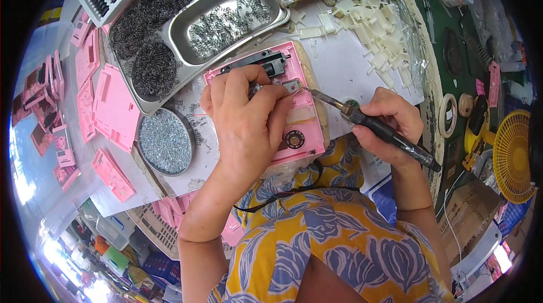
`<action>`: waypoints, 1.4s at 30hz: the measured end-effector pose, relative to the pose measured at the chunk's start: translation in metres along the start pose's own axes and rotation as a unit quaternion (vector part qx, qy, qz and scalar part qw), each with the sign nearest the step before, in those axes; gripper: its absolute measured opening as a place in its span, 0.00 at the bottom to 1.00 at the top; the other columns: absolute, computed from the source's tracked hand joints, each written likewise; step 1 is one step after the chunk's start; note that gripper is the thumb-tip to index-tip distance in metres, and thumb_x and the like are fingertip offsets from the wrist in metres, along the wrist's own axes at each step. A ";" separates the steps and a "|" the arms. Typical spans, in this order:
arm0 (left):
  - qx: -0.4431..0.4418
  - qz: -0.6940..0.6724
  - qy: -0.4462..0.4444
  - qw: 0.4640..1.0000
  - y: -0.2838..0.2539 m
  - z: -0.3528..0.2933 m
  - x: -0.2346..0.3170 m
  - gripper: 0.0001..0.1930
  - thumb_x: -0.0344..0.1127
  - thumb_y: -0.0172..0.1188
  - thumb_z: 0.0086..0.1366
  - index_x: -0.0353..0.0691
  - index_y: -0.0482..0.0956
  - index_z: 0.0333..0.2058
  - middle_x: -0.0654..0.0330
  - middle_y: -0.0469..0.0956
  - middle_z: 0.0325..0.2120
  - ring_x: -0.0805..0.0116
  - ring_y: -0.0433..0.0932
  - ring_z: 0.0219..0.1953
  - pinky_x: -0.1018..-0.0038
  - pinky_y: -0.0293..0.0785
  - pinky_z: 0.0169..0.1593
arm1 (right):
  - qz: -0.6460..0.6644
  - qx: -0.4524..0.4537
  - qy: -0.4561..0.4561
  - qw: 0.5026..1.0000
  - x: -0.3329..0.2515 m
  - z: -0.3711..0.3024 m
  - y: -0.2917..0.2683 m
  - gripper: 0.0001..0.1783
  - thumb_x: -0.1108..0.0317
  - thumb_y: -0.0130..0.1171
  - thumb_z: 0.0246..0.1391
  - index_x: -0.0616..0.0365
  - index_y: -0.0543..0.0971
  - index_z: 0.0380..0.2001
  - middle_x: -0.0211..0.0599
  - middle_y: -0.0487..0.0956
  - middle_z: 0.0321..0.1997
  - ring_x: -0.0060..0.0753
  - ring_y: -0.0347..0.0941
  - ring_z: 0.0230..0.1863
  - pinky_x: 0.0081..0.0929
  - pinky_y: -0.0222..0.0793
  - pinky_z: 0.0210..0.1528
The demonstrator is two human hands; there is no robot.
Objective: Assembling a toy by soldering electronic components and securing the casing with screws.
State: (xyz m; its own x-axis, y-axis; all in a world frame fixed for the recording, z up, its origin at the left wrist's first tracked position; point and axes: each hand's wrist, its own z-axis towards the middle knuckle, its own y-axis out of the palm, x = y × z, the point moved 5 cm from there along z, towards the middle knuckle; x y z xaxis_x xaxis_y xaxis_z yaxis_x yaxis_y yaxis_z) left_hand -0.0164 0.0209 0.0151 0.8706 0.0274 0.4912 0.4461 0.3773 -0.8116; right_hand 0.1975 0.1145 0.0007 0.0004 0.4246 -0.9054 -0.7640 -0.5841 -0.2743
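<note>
A pink plastic housing (pixel 314 127) lies open before me, with a black mechanism (pixel 271 65) along its far side and a round black part (pixel 294 139) near its lower end. My left hand (pixel 240 108) bends over the housing, its fingers closed in a pinch; what they hold is hidden. Beside those fingertips sits a small pale metal piece (pixel 292 86). My right hand (pixel 396 125) is wrapped round the black handle of a soldering iron (pixel 376 126). The iron's thin tip points left and reaches the edge of that metal piece, though actual contact cannot be made out.
A metal tray (pixel 175 57) of dark springs stands at the far left. Nearer is a round dish (pixel 166 142) of small metal pieces. Pink housing parts (pixel 116 108) lie left, white plastic parts (pixel 379 34) far right. A yellow fan (pixel 513 156) stands at the right.
</note>
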 end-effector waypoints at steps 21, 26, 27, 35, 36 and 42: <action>0.040 -0.012 -0.006 0.999 0.009 0.003 0.000 0.05 0.35 0.69 0.53 0.47 0.84 0.30 0.62 0.71 0.35 0.57 0.68 0.40 0.57 0.56 0.46 | -0.003 0.011 0.021 1.000 0.002 0.005 -0.003 0.16 0.73 0.76 0.47 0.59 0.80 0.38 0.29 0.76 0.26 0.15 0.64 0.23 0.16 0.56 0.24; 0.018 0.022 0.000 1.000 0.008 0.005 0.003 0.05 0.36 0.69 0.55 0.48 0.83 0.31 0.62 0.71 0.36 0.57 0.68 0.39 0.58 0.56 0.46 | -0.004 0.010 0.014 1.000 0.003 0.009 -0.001 0.16 0.73 0.76 0.47 0.60 0.80 0.38 0.29 0.76 0.26 0.16 0.67 0.23 0.16 0.58 0.24; 0.012 0.030 0.004 0.999 0.008 0.006 0.003 0.05 0.36 0.69 0.55 0.48 0.83 0.31 0.62 0.70 0.36 0.57 0.68 0.39 0.58 0.56 0.46 | -0.005 0.008 0.013 1.000 0.002 0.010 -0.001 0.16 0.73 0.76 0.47 0.60 0.80 0.38 0.29 0.76 0.26 0.16 0.68 0.24 0.15 0.59 0.24; 0.002 0.030 0.001 1.000 0.007 0.006 0.003 0.05 0.36 0.68 0.55 0.49 0.82 0.31 0.62 0.70 0.36 0.57 0.68 0.40 0.57 0.57 0.47 | -0.006 -0.015 0.018 1.000 0.005 0.014 0.004 0.15 0.72 0.75 0.48 0.60 0.80 0.38 0.30 0.77 0.27 0.17 0.68 0.23 0.16 0.61 0.25; 0.003 0.029 0.003 1.000 0.007 0.006 0.003 0.05 0.36 0.68 0.56 0.49 0.82 0.31 0.62 0.70 0.36 0.57 0.68 0.40 0.57 0.57 0.47 | -0.007 -0.019 0.019 1.000 0.005 0.015 0.004 0.15 0.72 0.75 0.48 0.60 0.80 0.38 0.30 0.76 0.26 0.17 0.68 0.23 0.16 0.61 0.24; 0.005 0.036 0.004 0.999 0.006 0.005 0.003 0.05 0.37 0.68 0.56 0.48 0.82 0.30 0.62 0.70 0.37 0.57 0.68 0.40 0.58 0.56 0.48 | 0.003 -0.020 0.023 1.000 0.009 0.012 0.005 0.15 0.71 0.75 0.48 0.59 0.81 0.38 0.30 0.77 0.27 0.17 0.68 0.23 0.16 0.60 0.24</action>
State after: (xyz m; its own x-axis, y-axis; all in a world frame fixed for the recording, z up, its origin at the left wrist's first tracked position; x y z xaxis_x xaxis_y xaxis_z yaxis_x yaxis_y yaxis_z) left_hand -0.0119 0.0281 0.0137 0.9018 0.0469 0.4295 0.3807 0.3840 -0.8412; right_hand 0.1861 0.1237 -0.0049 0.0271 0.3896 -0.9206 -0.7381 -0.6132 -0.2812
